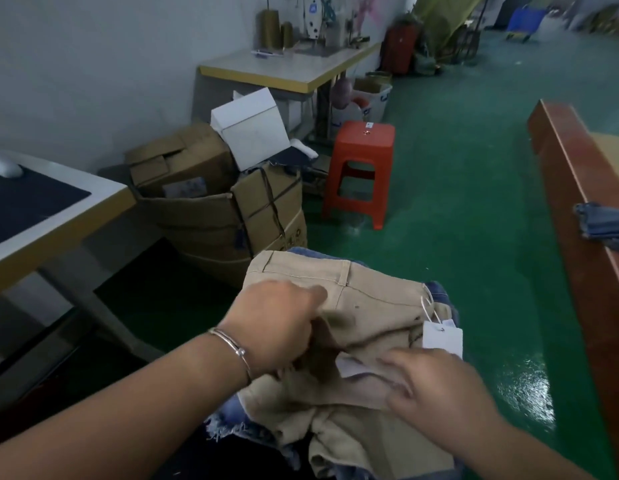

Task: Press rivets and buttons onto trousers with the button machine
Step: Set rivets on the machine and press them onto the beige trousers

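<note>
A pair of beige trousers [367,299] lies on top of a pile of blue denim garments [232,420] low in the middle of the view. My left hand [280,327] grips a fold of the beige cloth near the waistband. With its fingers spread, my right hand [436,386] presses on the cloth beside a white inner label. A white hang tag [441,337] on a string dangles from the trousers just above my right hand. No button machine is in view.
A yellow-edged work table [62,216] with a dark mat stands at the left. Cardboard boxes [214,202] and a red plastic stool [360,171] sit on the green floor. A brown wooden bench [585,220] carrying denim runs along the right. A sewing machine table [287,71] stands behind.
</note>
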{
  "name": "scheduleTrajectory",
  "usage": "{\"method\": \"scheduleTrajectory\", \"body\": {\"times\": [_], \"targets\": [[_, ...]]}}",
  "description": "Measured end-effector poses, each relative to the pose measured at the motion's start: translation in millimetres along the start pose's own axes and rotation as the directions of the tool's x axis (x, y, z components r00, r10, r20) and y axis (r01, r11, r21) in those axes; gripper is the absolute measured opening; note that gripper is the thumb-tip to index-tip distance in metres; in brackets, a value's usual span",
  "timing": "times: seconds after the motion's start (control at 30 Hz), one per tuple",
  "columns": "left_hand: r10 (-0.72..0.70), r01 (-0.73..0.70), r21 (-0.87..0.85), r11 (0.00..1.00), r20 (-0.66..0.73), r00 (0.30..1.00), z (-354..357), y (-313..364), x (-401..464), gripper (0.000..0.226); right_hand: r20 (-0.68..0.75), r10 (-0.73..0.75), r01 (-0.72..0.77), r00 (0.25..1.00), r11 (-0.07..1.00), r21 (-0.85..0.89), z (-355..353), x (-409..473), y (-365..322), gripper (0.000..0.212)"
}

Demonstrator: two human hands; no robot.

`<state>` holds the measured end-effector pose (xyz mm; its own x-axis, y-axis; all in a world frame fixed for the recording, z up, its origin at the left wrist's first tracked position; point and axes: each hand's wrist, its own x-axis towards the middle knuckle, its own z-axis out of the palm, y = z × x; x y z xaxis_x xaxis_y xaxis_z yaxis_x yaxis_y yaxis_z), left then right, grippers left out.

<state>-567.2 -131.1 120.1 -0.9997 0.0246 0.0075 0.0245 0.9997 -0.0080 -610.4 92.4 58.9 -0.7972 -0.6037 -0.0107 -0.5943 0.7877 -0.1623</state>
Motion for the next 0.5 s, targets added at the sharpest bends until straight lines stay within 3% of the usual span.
{"method": "scheduleTrajectory", "body": {"times": [0.07,0.1,0.17,0.2,0.23,0.3,0.37,0.43,0.5], "targets": [[-0.117,0.136,0.09,0.987,-0.191,0.975,-12,-13,-1,0.018,-0.167,0.092,-0.095,0.982,0.995,-0.015,-17,-10,13,0.005],[-0.154,0.181,0.086,0.98,-0.256,0.954,-17,-19,-2,0.017,-0.183,0.162,-0.165,0.97,0.986,0.001,-26,-12,21,0.01],[-0.183,0.194,-0.003,0.981,-0.344,0.921,-27,-28,-7,0.022,-0.083,0.244,-0.246,0.966,0.969,-0.02,-38,-18,31,0.02],[-0.174,0.159,-0.072,0.985,-0.358,0.917,-31,-28,-10,0.027,-0.032,0.236,-0.236,0.971,0.972,0.02,-40,-21,32,0.021],[-0.152,0.108,-0.14,0.984,-0.361,0.92,-35,-25,-11,0.032,-0.072,0.197,-0.19,0.978,0.977,0.094,-41,-24,28,0.023],[-0.089,0.011,-0.21,0.978,-0.37,0.925,-41,-13,-16,0.039,-0.276,0.11,-0.043,0.955,0.97,0.239,-42,-27,1,0.028],[-0.046,-0.049,-0.239,0.97,-0.38,0.924,-43,-1,-18,0.042,-0.365,0.007,0.073,0.931,0.976,0.205,-38,-18,-32,0.043],[-0.014,-0.087,-0.244,0.966,-0.382,0.924,-43,4,-19,0.044,-0.31,-0.042,0.059,0.95,0.997,0.046,-26,-1,-56,0.05],[0.033,-0.116,-0.186,0.976,-0.401,0.916,-41,1,-22,0.045,-0.192,0.008,-0.007,0.981,1.0,0.001,-14,16,-62,0.033]]}}
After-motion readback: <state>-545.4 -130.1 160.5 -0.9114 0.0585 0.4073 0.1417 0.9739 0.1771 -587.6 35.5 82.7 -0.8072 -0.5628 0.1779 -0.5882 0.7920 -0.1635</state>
